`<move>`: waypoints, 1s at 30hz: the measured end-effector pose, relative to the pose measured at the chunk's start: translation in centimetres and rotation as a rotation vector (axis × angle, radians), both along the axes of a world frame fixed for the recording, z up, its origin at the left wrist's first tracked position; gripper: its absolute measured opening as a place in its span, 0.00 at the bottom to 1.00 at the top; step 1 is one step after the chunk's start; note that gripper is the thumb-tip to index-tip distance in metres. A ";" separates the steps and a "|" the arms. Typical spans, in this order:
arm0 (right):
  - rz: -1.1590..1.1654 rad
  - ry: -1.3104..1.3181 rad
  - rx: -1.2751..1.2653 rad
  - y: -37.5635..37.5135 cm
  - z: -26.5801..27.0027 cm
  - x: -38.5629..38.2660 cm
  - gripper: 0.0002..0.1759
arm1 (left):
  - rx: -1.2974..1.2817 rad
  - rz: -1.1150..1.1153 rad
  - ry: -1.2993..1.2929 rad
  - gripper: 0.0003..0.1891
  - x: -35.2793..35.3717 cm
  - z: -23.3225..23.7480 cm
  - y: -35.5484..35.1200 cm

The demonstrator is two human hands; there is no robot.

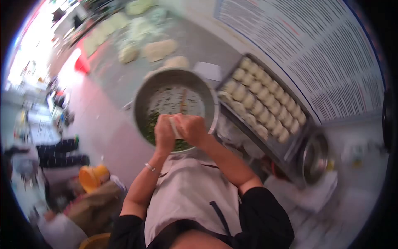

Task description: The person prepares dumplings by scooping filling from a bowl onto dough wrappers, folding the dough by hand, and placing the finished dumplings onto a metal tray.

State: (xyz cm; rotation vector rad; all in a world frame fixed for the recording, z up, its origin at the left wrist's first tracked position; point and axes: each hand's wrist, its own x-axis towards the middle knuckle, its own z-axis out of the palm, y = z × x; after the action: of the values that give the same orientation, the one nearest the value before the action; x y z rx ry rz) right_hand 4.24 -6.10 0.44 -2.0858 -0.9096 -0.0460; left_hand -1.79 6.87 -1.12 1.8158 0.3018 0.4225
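Note:
My left hand (164,132) and my right hand (191,128) are together over the near part of a wide metal basin (143,94). Both are closed on a pale piece of dough (175,128), which shows between them. Most of the dough is hidden by my fingers, so its full shape does not show. Chopped green filling (151,120) lies in the basin, mostly along its left and near sides. A thin brown stick (183,99) is also in the basin.
To the right, a dark tray (248,132) holds rows of filled dough buns (265,101). A metal bowl (314,159) stands beside it. Flattened dough pieces (159,50) lie on the table beyond the basin. At left are a yellow bucket (93,177) and other people, blurred.

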 end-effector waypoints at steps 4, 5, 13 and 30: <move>0.003 0.452 0.097 -4.9 -0.9 0.1 0.31 | -0.609 -0.301 0.131 0.21 2.2 2.2 -2.5; 0.005 0.682 0.259 -6.0 -0.1 -0.3 0.38 | -0.727 -0.305 0.149 0.24 2.6 2.2 -3.1; -0.374 1.085 1.125 -23.7 -4.4 -2.5 0.32 | -0.332 -0.616 0.255 0.34 3.5 3.6 -7.4; -1.703 0.545 0.421 -54.4 -15.9 -1.1 0.28 | -0.315 -0.359 0.291 0.28 2.6 1.6 -4.0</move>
State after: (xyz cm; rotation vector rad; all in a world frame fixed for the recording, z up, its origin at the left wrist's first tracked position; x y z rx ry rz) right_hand 3.11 -60.54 -15.50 -1.7093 1.2088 -0.4646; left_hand 0.86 2.85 0.53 1.5745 0.2200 -0.1376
